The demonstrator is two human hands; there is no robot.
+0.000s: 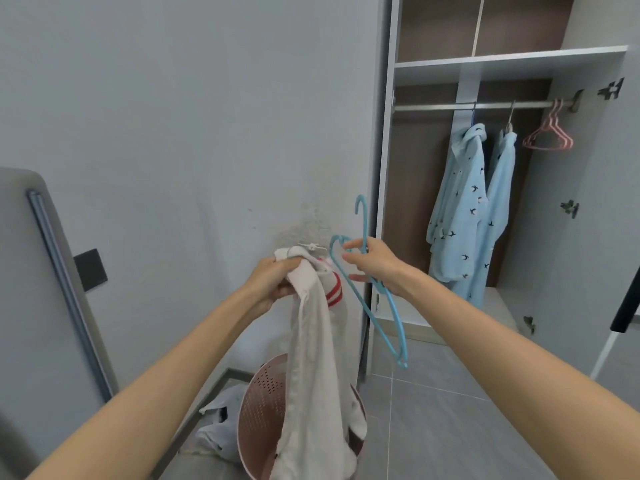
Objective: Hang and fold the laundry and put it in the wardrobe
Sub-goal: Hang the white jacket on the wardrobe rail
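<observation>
Head view, hanging step. The wardrobe [502, 62] stands open at right. Its rail [440, 107] carries two blue robes [457, 209] and, well apart toward the far end, a cluster of bare pink hangers [554, 119]. A long white garment [311, 341] with red stripes near its top hangs from the hands down into the pink basket [258, 407] on the floor. More pale cloth lies just beside the basket.

The blue hanger [364, 225] is held tilted, hook up, with one shoulder pointing at the garment's top. The left hand [273, 282] is clenched round the bunched top of the garment. The right hand [374, 261] grips the hanger at its neck, fingers curled about it. The two hands are near but not touching.

Judged step: the hanger is being threaded into the garment, which is not yet on it.

The next move calls for the left hand to spread the neck opening, which is bunched and hard to make out. The right hand then feeds in one hanger shoulder, then the other. The garment must then be lifted clear of the basket and hooked on the free stretch of rail.
</observation>
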